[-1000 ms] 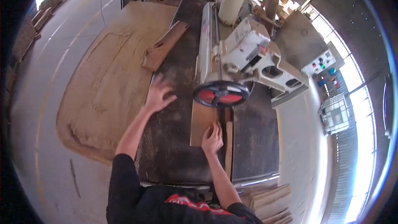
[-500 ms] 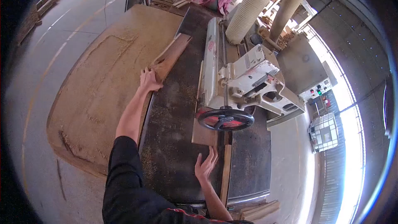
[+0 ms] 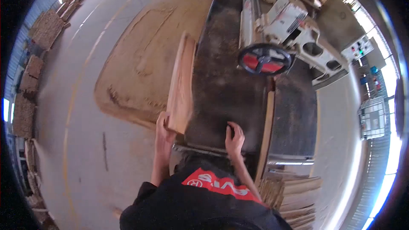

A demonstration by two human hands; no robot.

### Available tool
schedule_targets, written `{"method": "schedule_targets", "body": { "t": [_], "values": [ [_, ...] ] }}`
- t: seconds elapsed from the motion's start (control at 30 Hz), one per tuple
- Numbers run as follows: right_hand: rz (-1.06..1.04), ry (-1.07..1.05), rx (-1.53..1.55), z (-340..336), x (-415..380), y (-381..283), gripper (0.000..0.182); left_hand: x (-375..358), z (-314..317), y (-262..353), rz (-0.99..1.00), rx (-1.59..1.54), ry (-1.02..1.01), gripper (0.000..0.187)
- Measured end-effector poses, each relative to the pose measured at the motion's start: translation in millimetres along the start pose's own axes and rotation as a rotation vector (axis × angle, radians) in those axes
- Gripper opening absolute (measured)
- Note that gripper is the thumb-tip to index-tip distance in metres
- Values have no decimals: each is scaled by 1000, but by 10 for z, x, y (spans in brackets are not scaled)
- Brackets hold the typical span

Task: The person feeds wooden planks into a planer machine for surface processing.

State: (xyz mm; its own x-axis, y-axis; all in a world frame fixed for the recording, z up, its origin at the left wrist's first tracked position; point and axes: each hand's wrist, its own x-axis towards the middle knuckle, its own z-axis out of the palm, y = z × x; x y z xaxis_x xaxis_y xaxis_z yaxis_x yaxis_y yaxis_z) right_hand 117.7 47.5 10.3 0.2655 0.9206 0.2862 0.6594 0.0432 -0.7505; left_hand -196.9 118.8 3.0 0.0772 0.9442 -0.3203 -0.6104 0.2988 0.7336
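Observation:
A long wooden board (image 3: pixel 183 91) is tilted on edge along the left side of the dark machine table (image 3: pixel 217 102). My left hand (image 3: pixel 164 127) is closed on the board's near end. Over the near part of the table is my right hand (image 3: pixel 234 139), holding nothing, its fingers loosely bent and the thumb apart. Further off on the right stands the woodworking machine (image 3: pixel 283 15) with a black and red handwheel (image 3: pixel 265 59) facing me.
A wide sawdust-covered board surface (image 3: pixel 140 55) adjoins the table on the left. A wooden fence strip (image 3: pixel 266 127) runs along the right. Stacked planks (image 3: pixel 298 196) lie at the lower right, and more wood piles (image 3: pixel 47 30) line the far left. A control panel (image 3: pixel 358 49) is beyond the machine.
My left hand has brought the board back toward me and now grips its near end. My right hand has moved away from the workpiece under the machine. The view has shifted left and down.

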Motion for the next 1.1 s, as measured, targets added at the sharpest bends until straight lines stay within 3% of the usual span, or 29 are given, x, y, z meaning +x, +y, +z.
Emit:
{"method": "schedule_targets", "body": {
  "t": [0.07,0.13,0.23,0.3,0.33,0.37,0.43,0.53,0.57,0.67,0.7,0.8,0.83,0.97,1.1],
  "values": [
    [234,-257,340,167,25,-238,28,-723,177,-7,1,-435,-136,71],
    [296,-529,492,435,67,-384,39,-1138,61,-186,-132,-603,-78,77],
    [842,-830,985,572,102,-859,50,-1532,-174,-539,-162,-613,13,73],
    [747,-747,834,696,-40,-978,52,-1638,-220,-696,-130,-609,34,69],
    [703,-706,750,739,-150,-989,53,-1684,-241,-727,-172,-546,67,68],
    [520,-533,784,985,-378,-755,52,-1700,-243,-759,-221,-484,102,67],
    [457,-426,695,892,-466,-626,49,-1764,-225,-793,-292,-322,129,66],
    [445,-356,531,526,-521,-498,49,-1814,-89,-624,-378,378,153,65],
    [450,-301,515,399,-602,-494,49,-1828,-35,-664,-305,492,101,83],
    [516,-196,506,143,-809,-237,52,-1915,251,-848,153,951,-213,112],
    [552,-173,513,87,-902,-118,54,-1940,520,-762,265,1195,-295,133],
    [814,-26,707,-1,-1092,238,58,-1798,452,-1249,522,1500,-410,137],
    [769,-54,929,-174,-1094,183,66,-1757,575,-1206,527,1646,-479,136],
    [991,-158,451,-476,-1207,282,75,-1704,784,-1335,596,1638,-544,135],
    [396,48,99,-664,-1578,100,77,-1607,934,-1505,646,1607,-555,133]
  ]
}}
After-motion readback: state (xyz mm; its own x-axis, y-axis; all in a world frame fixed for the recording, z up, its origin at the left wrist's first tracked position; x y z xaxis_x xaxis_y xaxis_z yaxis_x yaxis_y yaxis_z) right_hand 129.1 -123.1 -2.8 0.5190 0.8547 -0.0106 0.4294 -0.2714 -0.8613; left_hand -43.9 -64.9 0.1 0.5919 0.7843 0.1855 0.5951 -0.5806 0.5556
